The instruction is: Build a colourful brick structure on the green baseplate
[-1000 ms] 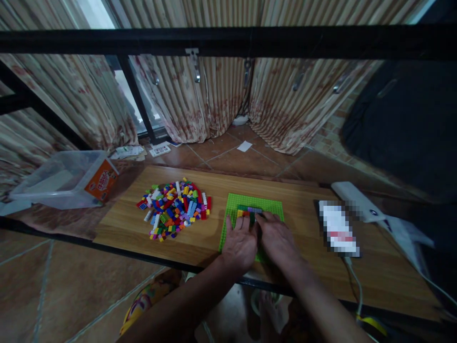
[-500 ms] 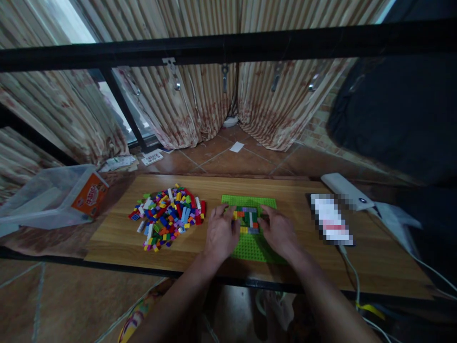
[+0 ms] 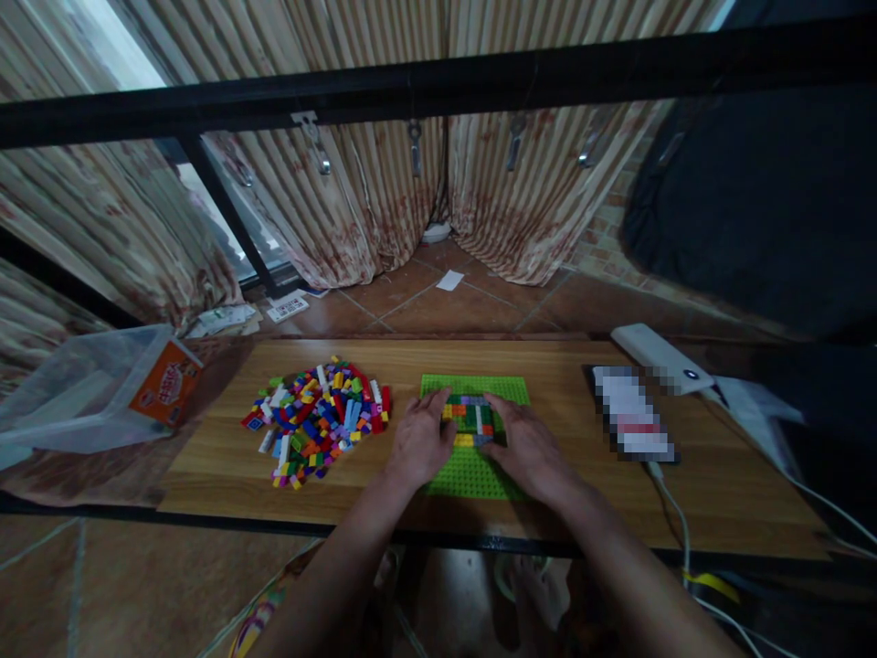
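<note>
A bright green studded baseplate (image 3: 472,482) lies on the wooden table, carrying a flat block of coloured toy bricks (image 3: 470,420) in green, orange, yellow, purple and grey. My left hand (image 3: 423,440) rests at the block's left side, fingers stretched forward and thumb apart. On the right side, my right hand (image 3: 524,443) has its fingers near the upper right corner and its thumb by the lower right corner. Both hands look open and close to the bricks; whether the fingertips press on them cannot be made out. No loose brick shows in either hand.
A pile of loose bricks (image 3: 319,420) spreads left of the baseplate. A clear plastic bin (image 3: 82,384) stands at the far left. To the right lie a phone (image 3: 634,416) with a cable and a white power bank (image 3: 658,356). A black bar (image 3: 438,87) crosses beyond the table.
My right hand has shifted slightly left, its fingers and thumb now closer over the block's right edge. My left hand stays at the left side. The view has moved slightly.
</note>
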A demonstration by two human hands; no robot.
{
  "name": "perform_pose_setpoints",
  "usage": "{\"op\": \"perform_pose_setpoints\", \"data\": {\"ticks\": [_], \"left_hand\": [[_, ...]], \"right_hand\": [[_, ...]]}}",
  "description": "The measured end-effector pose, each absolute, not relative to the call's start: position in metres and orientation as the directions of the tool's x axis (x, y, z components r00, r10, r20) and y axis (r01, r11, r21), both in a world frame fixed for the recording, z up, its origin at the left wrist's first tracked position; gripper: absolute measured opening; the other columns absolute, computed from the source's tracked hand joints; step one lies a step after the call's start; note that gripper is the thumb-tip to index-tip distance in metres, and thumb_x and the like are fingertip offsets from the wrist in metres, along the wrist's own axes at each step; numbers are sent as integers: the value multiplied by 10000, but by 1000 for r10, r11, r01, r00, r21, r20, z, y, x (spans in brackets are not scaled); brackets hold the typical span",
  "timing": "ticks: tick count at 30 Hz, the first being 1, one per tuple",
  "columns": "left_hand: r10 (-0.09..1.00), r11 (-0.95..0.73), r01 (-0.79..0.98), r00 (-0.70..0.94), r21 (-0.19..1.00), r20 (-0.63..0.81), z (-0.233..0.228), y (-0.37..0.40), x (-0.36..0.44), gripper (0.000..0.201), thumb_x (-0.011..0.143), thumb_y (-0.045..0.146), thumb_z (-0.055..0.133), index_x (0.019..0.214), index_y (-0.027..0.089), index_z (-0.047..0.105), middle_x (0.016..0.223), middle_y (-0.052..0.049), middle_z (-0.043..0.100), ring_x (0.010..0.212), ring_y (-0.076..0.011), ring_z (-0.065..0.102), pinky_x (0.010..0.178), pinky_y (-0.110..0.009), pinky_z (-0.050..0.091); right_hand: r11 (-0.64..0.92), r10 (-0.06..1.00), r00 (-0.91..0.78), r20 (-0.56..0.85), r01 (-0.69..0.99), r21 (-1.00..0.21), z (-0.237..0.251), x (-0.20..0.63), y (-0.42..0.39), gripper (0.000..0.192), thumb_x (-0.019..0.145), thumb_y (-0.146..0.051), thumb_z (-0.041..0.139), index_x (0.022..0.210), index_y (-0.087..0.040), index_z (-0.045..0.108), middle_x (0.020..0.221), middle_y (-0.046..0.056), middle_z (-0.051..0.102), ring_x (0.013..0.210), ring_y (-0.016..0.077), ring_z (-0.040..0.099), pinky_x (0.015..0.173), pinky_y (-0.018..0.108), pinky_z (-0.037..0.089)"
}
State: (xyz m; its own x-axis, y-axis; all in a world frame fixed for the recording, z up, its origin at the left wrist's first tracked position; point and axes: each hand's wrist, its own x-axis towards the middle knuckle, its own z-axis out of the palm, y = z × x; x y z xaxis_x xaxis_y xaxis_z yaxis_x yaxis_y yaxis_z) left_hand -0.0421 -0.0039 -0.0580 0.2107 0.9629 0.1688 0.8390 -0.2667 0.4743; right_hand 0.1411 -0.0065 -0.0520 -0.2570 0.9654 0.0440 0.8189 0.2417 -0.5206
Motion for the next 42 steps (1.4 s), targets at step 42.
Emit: {"op": "perform_pose_setpoints", "data": {"ticks": [42], "left_hand": [[960, -279, 877, 252, 391, 121, -48, -38, -7, 455, 839, 288, 578, 1278, 180, 522, 1282, -96, 556, 1158, -275, 496, 1001, -451, 416]], "right_hand": [[94, 995, -94, 23, 873, -479, -43, 133, 6, 223, 823, -217, 591, 1010, -144, 689, 994, 105, 653, 946, 222, 611, 879, 318, 444]]}}
